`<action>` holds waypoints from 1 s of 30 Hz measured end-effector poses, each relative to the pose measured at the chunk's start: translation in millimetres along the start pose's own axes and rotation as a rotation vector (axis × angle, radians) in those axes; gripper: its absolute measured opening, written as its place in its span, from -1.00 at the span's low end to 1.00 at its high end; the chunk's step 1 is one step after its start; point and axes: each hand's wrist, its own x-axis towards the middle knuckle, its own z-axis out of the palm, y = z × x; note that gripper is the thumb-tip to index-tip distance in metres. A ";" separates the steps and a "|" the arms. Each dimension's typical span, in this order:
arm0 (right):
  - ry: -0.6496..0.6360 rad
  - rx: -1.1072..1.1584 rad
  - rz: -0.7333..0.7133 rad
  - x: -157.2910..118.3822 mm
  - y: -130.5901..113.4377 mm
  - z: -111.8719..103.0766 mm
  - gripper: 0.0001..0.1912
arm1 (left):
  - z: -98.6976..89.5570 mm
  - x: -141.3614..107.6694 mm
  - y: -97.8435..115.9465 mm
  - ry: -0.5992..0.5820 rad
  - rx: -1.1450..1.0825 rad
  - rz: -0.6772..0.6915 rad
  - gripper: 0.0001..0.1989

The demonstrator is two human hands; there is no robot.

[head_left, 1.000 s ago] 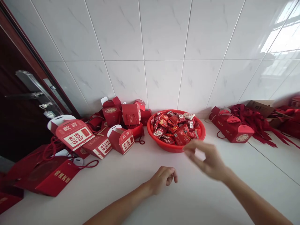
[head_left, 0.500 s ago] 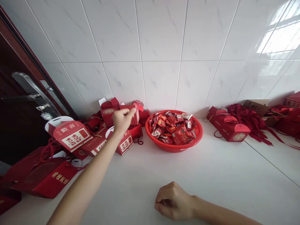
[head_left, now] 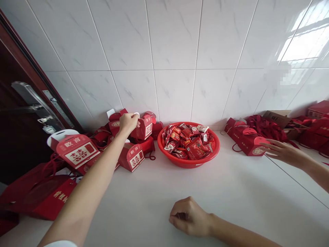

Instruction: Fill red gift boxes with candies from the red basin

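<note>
My left hand (head_left: 129,122) reaches across to the boxes on the left, its fingers closed on the top of a red paper candy box (head_left: 145,127) with a white label. Below that box stands a similar red box (head_left: 133,157), partly behind my forearm. My right hand (head_left: 189,216) rests on the white tabletop (head_left: 144,206), curled into a loose fist; nothing shows in it. Beyond it, by the wall, a red plastic basket (head_left: 190,164) holds many wrapped sweets (head_left: 196,148).
Another person's hand (head_left: 284,152) comes in from the right beside a red box (head_left: 244,139). Dark red ribbons (head_left: 267,127) and a brown carton (head_left: 276,118) lie behind. More red boxes (head_left: 77,151) crowd the left side, near a door handle (head_left: 31,97).
My left hand has moved slightly left and closed on the top of the box. My right hand has stayed put. Another person's hand has come into view at the right.
</note>
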 end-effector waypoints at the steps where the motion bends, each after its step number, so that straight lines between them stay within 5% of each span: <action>1: 0.010 0.013 0.016 0.3 0.0 -0.6 -0.83 | -4.7 -4.5 0.8 0.014 -0.012 0.012 -0.77; 7: 0.184 0.086 0.140 6.6 -2.8 -13.2 -0.71 | -49.5 -59.0 11.6 0.030 -0.188 0.266 -0.78; 10: 0.349 0.163 0.207 10.7 -6.2 -26.8 -0.62 | -67.8 -93.7 13.5 -0.068 -0.322 0.310 -0.75; 14: 0.617 0.212 0.140 11.9 -14.1 -49.3 -0.50 | -71.6 -134.8 9.4 -0.325 -0.337 0.362 -0.66; 18: 0.734 0.146 0.049 8.6 -23.8 -66.1 -0.53 | -46.7 -168.7 1.5 -0.686 -0.268 0.503 -0.62; 23: 0.559 -0.067 -0.038 4.2 -27.7 -71.6 -0.61 | -6.1 -195.5 -11.2 -0.889 -0.229 0.513 -0.70; 30: 0.228 -0.497 -0.120 1.2 -36.8 -76.7 -0.50 | 1.1 -207.4 -13.8 -0.834 -0.201 0.492 -0.78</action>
